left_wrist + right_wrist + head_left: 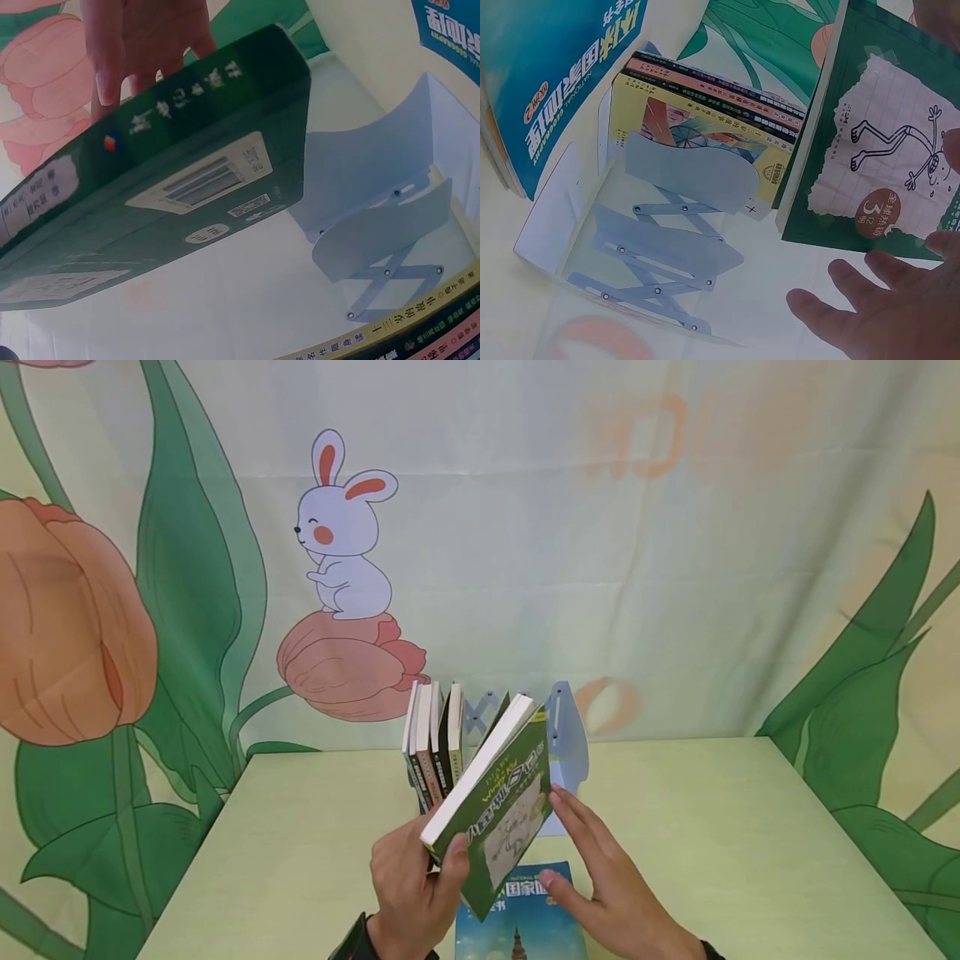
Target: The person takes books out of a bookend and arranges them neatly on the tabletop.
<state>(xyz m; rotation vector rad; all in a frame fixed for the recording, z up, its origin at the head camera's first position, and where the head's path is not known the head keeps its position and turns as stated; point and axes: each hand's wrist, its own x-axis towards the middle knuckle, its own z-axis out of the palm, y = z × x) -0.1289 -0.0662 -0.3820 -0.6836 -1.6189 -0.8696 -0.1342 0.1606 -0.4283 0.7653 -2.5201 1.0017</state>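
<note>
A green paperback book (512, 818) with a cartoon figure on its cover is held up at a tilt above the table. My left hand (416, 877) grips its lower left corner, thumb across the front cover. My right hand (618, 885) is spread at the book's right edge, fingertips close against the cover side. The left wrist view shows the green book's spine (172, 105) and a barcode label on the back. Behind it stands a light blue folding bookend (682, 172) with crossed metal bars. Several thin books (435, 735) stand upright in its left part.
A blue geography book (517, 918) lies flat on the pale green table (300, 860), nearest to me and below the raised green book. A printed cloth (487, 568) with a rabbit and tulips hangs behind the table.
</note>
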